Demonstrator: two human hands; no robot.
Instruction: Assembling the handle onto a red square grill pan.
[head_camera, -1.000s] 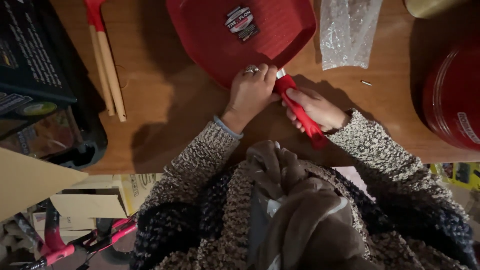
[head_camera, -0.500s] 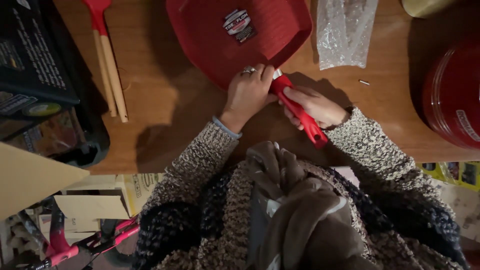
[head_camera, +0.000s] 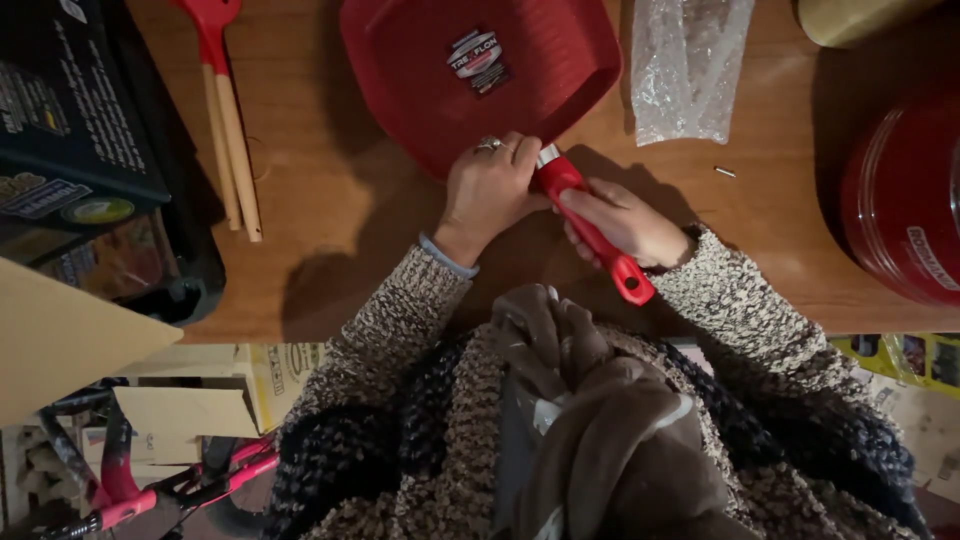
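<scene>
We grip the red pan handle (head_camera: 590, 230) tight with our right hand (head_camera: 620, 222) while our left hand (head_camera: 490, 185) curls closed around where it meets the red square pan (head_camera: 470, 80) on the table (head_camera: 330, 210).

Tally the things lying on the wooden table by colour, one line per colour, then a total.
Red: 3, the square pan with its handle, the spatulas, the round pot
Clear: 1, the plastic bag
Black: 1, the box
Total: 5
</scene>
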